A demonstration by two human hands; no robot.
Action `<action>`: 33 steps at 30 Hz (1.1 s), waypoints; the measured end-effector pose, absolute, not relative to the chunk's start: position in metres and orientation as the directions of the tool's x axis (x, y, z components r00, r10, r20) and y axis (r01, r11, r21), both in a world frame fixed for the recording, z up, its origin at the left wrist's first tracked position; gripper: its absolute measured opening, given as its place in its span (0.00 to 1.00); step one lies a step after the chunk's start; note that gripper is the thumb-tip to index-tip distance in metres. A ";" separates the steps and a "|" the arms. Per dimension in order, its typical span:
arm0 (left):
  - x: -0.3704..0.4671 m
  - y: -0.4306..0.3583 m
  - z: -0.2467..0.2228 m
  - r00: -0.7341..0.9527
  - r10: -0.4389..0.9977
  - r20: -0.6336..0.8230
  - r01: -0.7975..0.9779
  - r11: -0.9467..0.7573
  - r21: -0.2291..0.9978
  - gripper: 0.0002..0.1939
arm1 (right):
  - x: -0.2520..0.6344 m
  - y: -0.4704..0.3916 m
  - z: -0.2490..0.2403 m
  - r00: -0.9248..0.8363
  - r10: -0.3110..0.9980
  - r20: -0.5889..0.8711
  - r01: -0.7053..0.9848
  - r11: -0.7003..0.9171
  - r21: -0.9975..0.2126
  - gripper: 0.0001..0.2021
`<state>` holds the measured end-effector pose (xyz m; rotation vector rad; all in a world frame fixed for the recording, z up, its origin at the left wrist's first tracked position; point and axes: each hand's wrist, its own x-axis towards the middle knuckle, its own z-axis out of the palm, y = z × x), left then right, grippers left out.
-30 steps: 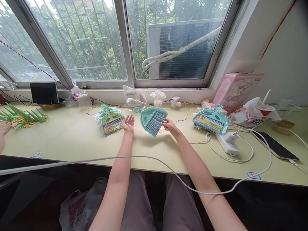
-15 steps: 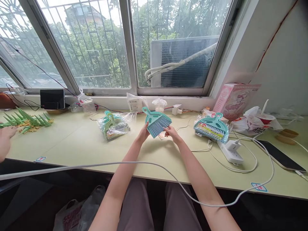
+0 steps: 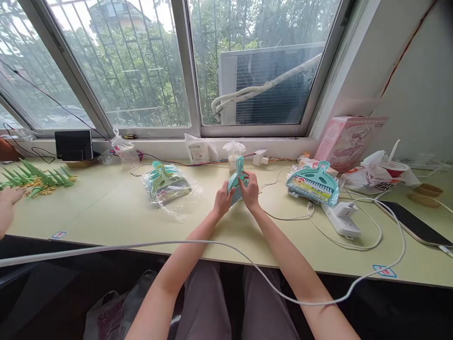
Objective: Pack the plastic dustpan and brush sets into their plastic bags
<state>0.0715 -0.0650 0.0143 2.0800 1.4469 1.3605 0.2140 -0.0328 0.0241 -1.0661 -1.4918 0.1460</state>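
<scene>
A turquoise hand brush and dustpan set [image 3: 240, 165] is upright between my hands over the middle of the table, turned nearly edge-on with its handle up. Grey bristles show below the handle. My left hand [image 3: 223, 198] is closed on its left side, and my right hand [image 3: 249, 190] grips the right side with the thumb toward me. To the left lies a similar set in clear plastic wrap [image 3: 166, 182], in green and turquoise. On the right sits another wrapped turquoise set [image 3: 313, 183] with a yellow label.
A white cable [image 3: 226, 242] crosses in front of my forearms. Right of me are a power strip [image 3: 341, 222], a phone [image 3: 412, 222] and a pink box [image 3: 350, 141]. A lidded cup [image 3: 233, 153] stands behind my hands. Another person's hand [image 3: 9, 205] is at far left near green spiky pieces [image 3: 38, 178].
The set has turned from facing me broadside to nearly edge-on, handle upright. My hands have moved closer together, and the right one has risen. The printed piece beneath it is no longer visible.
</scene>
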 end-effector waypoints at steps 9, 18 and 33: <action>0.064 -0.071 0.018 0.153 0.795 0.586 0.634 -0.534 0.560 0.31 | 0.213 -0.043 0.026 0.133 0.680 0.722 0.570 0.543 -0.617 0.17; 0.073 -0.076 0.016 0.078 0.803 0.591 0.523 -0.538 0.662 0.29 | 0.213 -0.050 0.030 0.244 0.669 0.702 0.396 0.592 -0.702 0.11; 0.070 -0.071 0.016 0.087 0.804 0.589 0.546 -0.533 0.647 0.31 | 0.206 -0.041 0.032 0.206 0.867 0.454 0.280 0.392 -0.876 0.13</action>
